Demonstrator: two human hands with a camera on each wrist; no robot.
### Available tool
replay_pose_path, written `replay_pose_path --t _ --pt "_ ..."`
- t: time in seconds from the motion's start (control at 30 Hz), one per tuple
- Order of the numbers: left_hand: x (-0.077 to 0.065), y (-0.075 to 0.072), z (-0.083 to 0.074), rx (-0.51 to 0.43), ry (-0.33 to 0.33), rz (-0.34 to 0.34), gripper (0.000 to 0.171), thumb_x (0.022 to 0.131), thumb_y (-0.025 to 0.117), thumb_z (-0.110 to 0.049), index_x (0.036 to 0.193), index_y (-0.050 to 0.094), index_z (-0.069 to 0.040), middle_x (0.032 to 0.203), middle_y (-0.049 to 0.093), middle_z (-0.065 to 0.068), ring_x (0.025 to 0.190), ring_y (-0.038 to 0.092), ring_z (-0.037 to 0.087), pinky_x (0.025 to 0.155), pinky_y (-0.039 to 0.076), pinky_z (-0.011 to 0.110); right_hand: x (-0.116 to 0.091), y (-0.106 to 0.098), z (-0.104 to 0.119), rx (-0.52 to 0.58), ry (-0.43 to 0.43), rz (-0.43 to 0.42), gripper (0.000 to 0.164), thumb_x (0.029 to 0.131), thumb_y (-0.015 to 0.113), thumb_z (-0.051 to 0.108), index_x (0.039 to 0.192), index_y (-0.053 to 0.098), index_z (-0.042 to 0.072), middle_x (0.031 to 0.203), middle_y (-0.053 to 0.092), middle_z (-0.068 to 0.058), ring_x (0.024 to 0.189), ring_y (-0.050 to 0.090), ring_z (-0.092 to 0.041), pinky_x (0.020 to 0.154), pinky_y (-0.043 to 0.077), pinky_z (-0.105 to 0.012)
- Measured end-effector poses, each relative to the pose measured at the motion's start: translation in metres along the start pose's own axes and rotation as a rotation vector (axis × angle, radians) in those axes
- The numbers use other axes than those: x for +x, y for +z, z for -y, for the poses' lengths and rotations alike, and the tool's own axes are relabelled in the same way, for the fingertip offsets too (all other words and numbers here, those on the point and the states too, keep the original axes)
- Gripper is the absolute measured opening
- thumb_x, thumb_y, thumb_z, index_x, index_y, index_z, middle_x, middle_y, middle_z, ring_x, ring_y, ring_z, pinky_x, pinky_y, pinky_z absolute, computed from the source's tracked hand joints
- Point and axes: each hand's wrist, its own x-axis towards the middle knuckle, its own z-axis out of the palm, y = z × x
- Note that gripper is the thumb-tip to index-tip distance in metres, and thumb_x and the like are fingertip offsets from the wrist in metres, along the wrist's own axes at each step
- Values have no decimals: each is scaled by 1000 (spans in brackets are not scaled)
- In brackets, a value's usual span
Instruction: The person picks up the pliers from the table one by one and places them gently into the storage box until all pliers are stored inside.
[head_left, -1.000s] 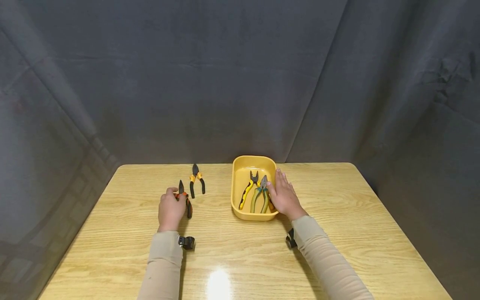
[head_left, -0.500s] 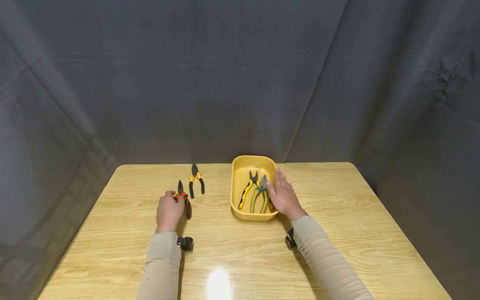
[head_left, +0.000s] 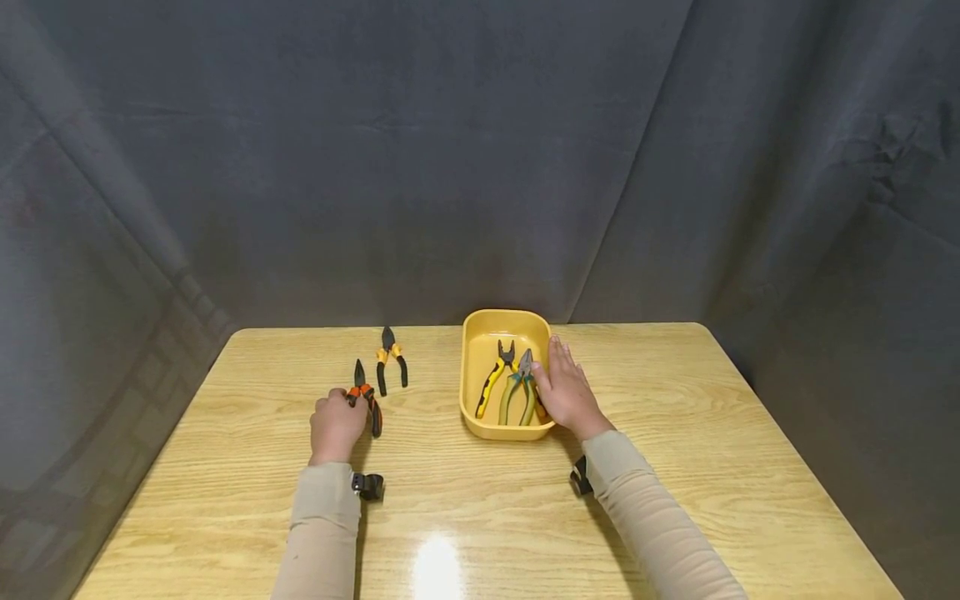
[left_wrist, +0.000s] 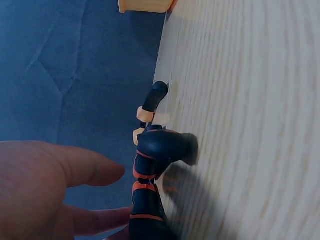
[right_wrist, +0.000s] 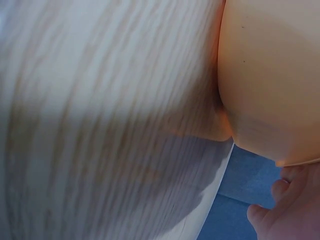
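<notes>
My left hand (head_left: 337, 427) is at the orange-and-black pliers (head_left: 366, 404), which lie on the table with their dark jaws pointing away. In the left wrist view its thumb stands a little apart from the black handle (left_wrist: 162, 145), while the other fingertips are right at the far handle, partly hidden. Flat against the right wall of a yellow plastic box (head_left: 470, 367) rests my right hand (head_left: 573, 396), fingers straight, thumb over the rim. Inside the box lie yellow-and-black pliers (head_left: 491, 387) and green-handled pliers (head_left: 514, 396); the hand partly hides another dark-and-orange handle.
Pliers with black handles and yellow-orange collars (head_left: 391, 358) lie near the table's back edge, just beyond the left hand. The wooden table (head_left: 480, 508) backs onto a grey curtain (head_left: 390, 167), which also hangs at both sides.
My left hand has drawn back slightly toward me and to the left, its fingertips lower on the pliers, showing more of their handles. The right hand has stayed at the box.
</notes>
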Motion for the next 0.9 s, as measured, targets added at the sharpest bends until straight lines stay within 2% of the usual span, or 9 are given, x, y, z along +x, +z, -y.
replay_pose_path --t 0.27,0.67,0.9 --pt "0 -2 2 36 9 14 55 104 45 -23 137 43 20 125 43 45 110 47 62 90 43 64 0 0 1 -10 -9 0 70 111 20 43 160 0 -2 168 4 -20 155 5 -39 122 11 -59" --pt "3 1 5 38 -13 8 49 99 54 -14 139 43 12 128 42 41 113 45 60 89 45 64 -1 -1 0 -16 -15 0 74 110 14 50 160 -1 -2 168 3 -20 155 4 -39 122 11 -59" --pt "5 3 5 55 -19 -7 46 99 54 -10 139 43 11 128 42 41 111 47 59 86 47 64 -1 -1 1 -6 -13 -1 77 108 11 54 160 -1 -1 168 2 -20 155 4 -39 122 11 -59"
